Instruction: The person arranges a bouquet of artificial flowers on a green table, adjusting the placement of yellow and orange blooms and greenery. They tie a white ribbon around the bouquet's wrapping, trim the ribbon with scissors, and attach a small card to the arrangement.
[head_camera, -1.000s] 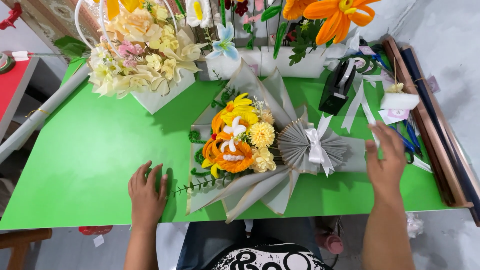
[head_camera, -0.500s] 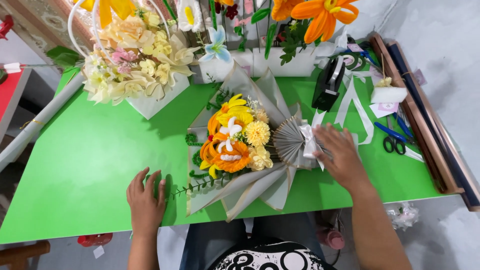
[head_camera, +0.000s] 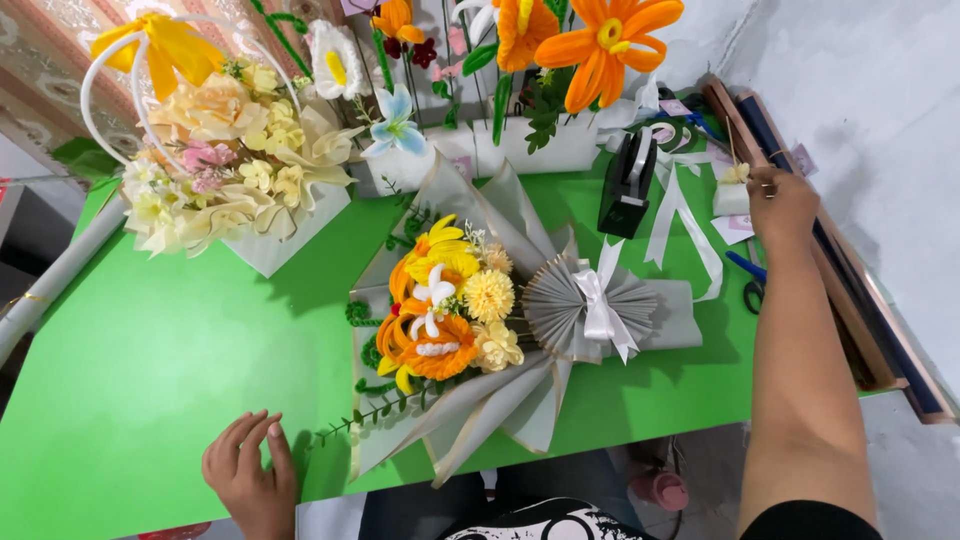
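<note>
A bouquet (head_camera: 450, 310) of orange and yellow flowers lies on its side in the middle of the green table (head_camera: 150, 340). It is wrapped in grey paper and tied with a white ribbon bow (head_camera: 600, 312). My left hand (head_camera: 250, 472) rests flat on the table's near edge, left of the bouquet, holding nothing. My right hand (head_camera: 780, 205) is stretched to the far right, fingers curled at a small cream piece on a white holder (head_camera: 732, 190). Whether it grips the piece is unclear.
A black tape dispenser (head_camera: 625, 185) and loose white ribbon (head_camera: 680, 220) lie behind the bouquet. Blue scissors (head_camera: 745, 280) sit near my right forearm. A cream flower basket (head_camera: 220, 170) stands at the back left, a white box of tall orange flowers (head_camera: 530, 150) at the back. Long boards (head_camera: 860, 300) line the right edge.
My right hand has left the bouquet's ribbon bow and moved out to the far right, to the white holder. My left hand has stayed on the table edge.
</note>
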